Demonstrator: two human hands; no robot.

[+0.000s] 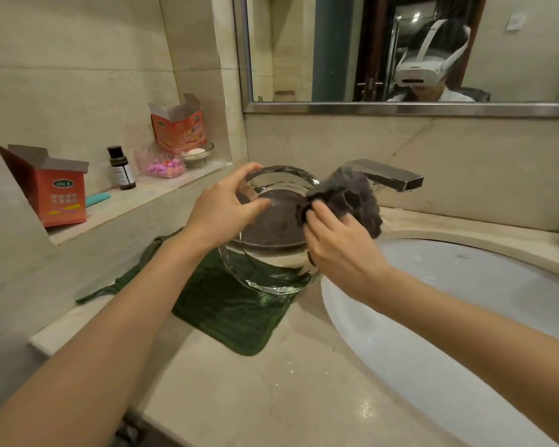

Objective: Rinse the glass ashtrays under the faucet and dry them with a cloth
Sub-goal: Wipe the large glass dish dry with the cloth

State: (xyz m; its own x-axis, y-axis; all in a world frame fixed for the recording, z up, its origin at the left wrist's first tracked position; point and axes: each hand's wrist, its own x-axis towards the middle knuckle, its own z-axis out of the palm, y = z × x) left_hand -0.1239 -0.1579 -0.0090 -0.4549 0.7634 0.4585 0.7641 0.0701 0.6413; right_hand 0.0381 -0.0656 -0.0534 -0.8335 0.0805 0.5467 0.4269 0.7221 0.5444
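A large round glass ashtray (271, 253) is held tilted above the counter, its hollow facing me. My left hand (226, 211) grips its upper left rim, thumb inside the bowl and fingers over the edge. My right hand (339, 243) holds a bunched dark grey cloth (346, 195) against the ashtray's right rim. The square chrome faucet (391, 175) juts out just behind the cloth; no water runs from it.
A green mat (229, 314) lies on the marble counter (271, 398) under the ashtray. The white sink basin (449, 317) is at the right. The left ledge holds two orange boxes (62, 195), a dark bottle (121, 169), a pink-filled container (162, 164) and a soap dish (197, 153). A mirror (400, 50) hangs above.
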